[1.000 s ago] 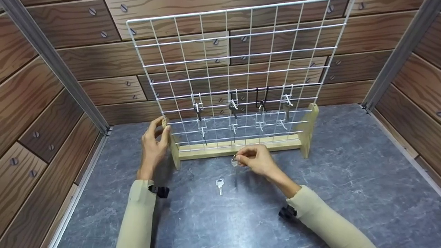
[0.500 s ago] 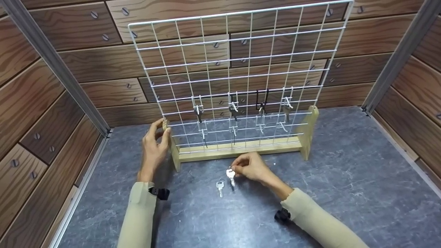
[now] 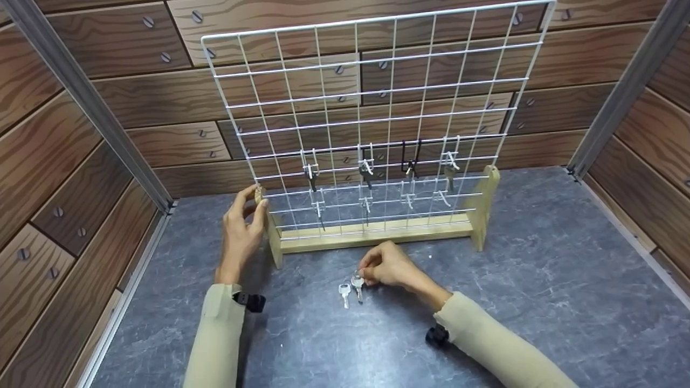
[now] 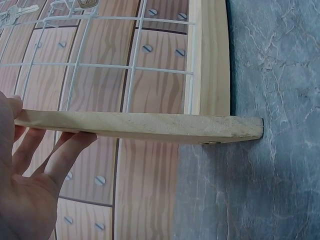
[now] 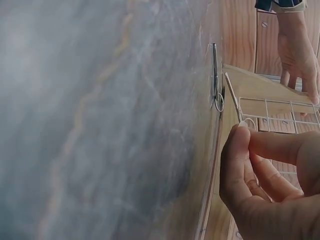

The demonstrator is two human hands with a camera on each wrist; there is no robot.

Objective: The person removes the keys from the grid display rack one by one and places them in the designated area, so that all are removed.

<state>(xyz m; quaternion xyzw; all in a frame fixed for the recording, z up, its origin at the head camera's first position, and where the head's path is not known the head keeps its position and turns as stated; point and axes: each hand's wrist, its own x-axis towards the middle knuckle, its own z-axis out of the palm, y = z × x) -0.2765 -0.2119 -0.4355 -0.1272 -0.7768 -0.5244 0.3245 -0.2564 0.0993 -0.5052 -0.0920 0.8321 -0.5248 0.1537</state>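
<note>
My right hand (image 3: 391, 264) pinches a silver key (image 3: 358, 286) between thumb and fingertips, low over the table. A second silver key (image 3: 345, 294) lies just left of it. In the right wrist view the held key (image 5: 233, 97) shows edge-on, a small ring at its head; the lying key (image 5: 215, 72) also has a ring. At the left side of a white wire grid rack (image 3: 356, 102), my left hand (image 3: 242, 229) grips the top of the wooden upright (image 3: 273, 237). The left wrist view shows fingers (image 4: 65, 155) against that upright (image 4: 150, 125).
Several hooks stick out from the grid in two rows, and keys such as this left one (image 3: 311, 175) hang on the upper row. A wooden crossbar (image 3: 377, 230) joins the two uprights. Wood-patterned walls (image 3: 161, 108) enclose the grey table (image 3: 539, 302).
My right hand has come down and a little toward me, bringing its key from near the crossbar to beside the lying key. The left hand stays on the upright.
</note>
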